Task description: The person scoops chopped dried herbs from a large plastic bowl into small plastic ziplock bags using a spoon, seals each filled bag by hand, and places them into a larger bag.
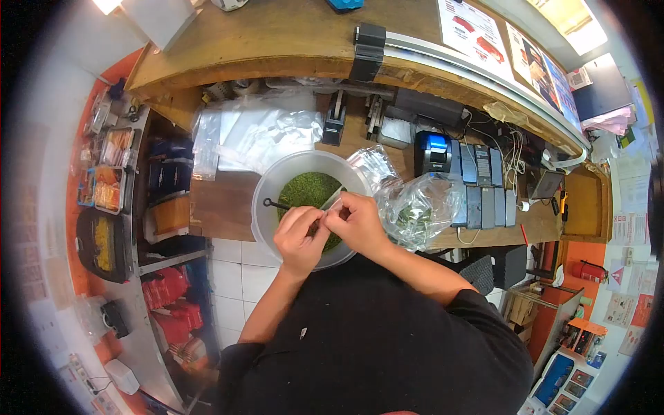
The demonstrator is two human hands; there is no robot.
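Observation:
A round translucent tub (pixel 264 232) holds chopped green material (pixel 308 188) at the desk's front edge. Over it, my left hand (pixel 299 237) is closed, its fingertips meeting those of my right hand (pixel 356 220). Between them is a small clear plastic piece (pixel 333 199), pinched by my right hand; whether my left fingers also grip it is hard to tell. A black handle with a ring end (pixel 277 204) sticks out beside my left hand. Right of the tub lies an open clear bag (pixel 422 207) with green material inside.
Clear plastic bags (pixel 270 131) lie behind the tub, and small packets (pixel 373 166) lie to its right. A black tape dispenser (pixel 335 119), a small printer (pixel 436 151) and several phones (pixel 487 200) with cables stand farther right. A wooden shelf (pixel 277 48) overhangs the back.

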